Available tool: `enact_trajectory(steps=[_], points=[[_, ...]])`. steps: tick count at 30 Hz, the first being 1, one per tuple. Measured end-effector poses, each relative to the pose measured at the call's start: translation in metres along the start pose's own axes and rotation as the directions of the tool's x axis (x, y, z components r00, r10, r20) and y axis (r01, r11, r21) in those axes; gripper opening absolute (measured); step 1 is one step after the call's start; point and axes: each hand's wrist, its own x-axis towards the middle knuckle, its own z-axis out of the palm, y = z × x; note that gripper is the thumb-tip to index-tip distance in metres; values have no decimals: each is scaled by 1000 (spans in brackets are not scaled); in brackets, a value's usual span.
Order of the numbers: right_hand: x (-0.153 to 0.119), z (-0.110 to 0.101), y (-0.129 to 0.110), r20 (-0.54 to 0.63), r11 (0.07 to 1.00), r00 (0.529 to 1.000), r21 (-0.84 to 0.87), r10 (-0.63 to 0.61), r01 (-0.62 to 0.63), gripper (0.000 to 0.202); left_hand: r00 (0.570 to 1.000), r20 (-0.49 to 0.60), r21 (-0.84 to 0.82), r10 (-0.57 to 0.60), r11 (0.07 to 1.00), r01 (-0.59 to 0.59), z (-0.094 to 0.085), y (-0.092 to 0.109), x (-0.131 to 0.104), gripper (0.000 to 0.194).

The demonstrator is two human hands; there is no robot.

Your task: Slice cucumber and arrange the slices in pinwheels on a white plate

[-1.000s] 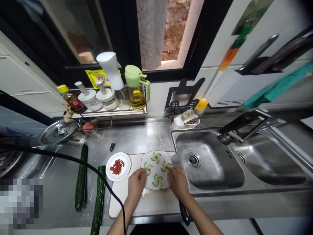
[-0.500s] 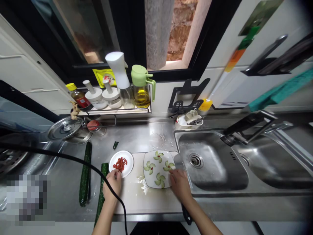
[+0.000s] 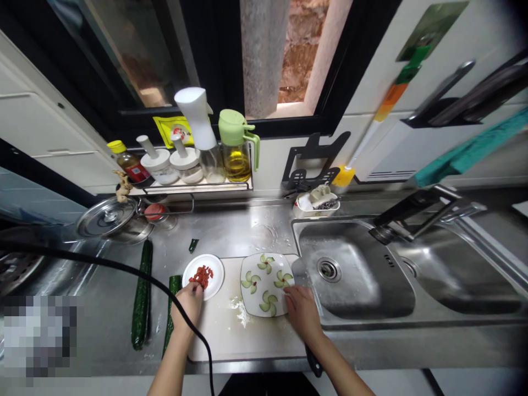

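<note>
My left hand [image 3: 187, 306] is at the near rim of a small round white plate [image 3: 217, 267]. Its fingers are pinched together at a heap of small red pieces [image 3: 202, 275]; what lies between them is too small to make out. My right hand [image 3: 304, 312] holds the right edge of a squarish white plate [image 3: 252, 304], fingertips at its rim. On this plate lie several pinwheels of thin green slices [image 3: 269, 302]; the upper, left and right ones show red at the centre. The plates rest on or against a pale cutting board [image 3: 231, 344]. A knife's black handle [image 3: 314, 363] sticks out below my right wrist.
Two cucumbers [image 3: 142, 297] lie at left, one partly behind my left arm. A black cable [image 3: 136, 270] crosses the view. At right is a steel double sink [image 3: 355, 275]. A seasoning rack [image 3: 198, 188] and a lidded pot [image 3: 109, 217] stand behind.
The view has shifted slightly. My left fingers stay at the red pieces and my right hand stays at the squarish plate's edge; nothing else has visibly moved.
</note>
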Motion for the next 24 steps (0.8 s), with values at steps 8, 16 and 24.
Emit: enact_trajectory(steps=[8, 16, 24], points=[[0, -4, -1, 6, 1000, 1000, -10, 18, -18, 26, 999, 29, 5, -31, 999, 31, -1, -9, 2, 29], [-1, -4, 2, 5, 1000, 1000, -11, 18, -18, 26, 988, 94, -308, -122, 940, 146, -5, 8, -21, 30], [-8, -1, -8, 50, 1000, 999, 7, 18, -18, 26, 930, 296, -652, 216, 758, 32, 28, 105, -79, 27]])
